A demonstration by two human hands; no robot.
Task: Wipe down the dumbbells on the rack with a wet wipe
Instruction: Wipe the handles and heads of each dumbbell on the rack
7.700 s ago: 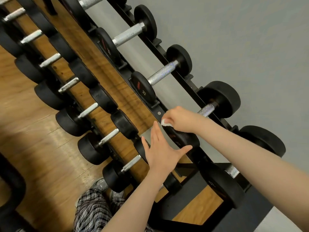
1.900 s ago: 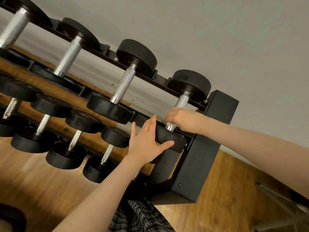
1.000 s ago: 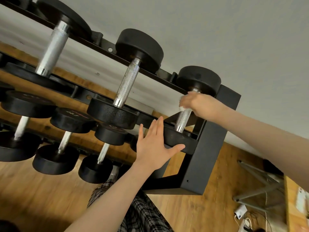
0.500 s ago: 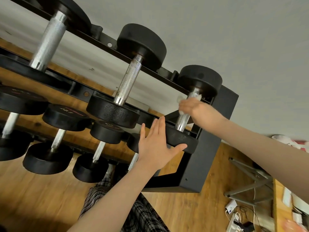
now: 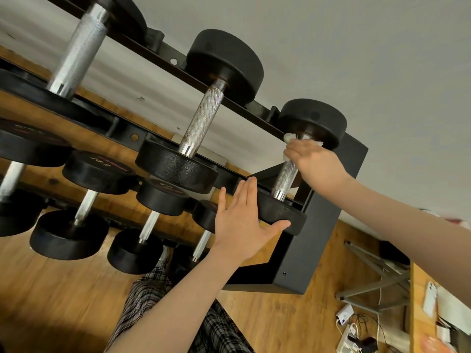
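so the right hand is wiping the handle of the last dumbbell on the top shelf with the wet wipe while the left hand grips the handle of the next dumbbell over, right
Not quite. The head view shows the left hand lying flat, fingers straight, against the near black round weight of that same end dumbbell, not gripping another handle. The right hand does hold the white wet wipe round its knurled silver metal handle.

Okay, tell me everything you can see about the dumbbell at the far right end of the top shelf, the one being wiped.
The dumbbell has two round black heads that look like textured rubber, joined by a knurled silver metal handle with smooth collars. It lies across the top rails of the black rack, the last one at the rack's end post. The right hand grips a white wet wipe around the handle's far end, just under the far head. The left hand presses flat against the near head, thumb under its rim.
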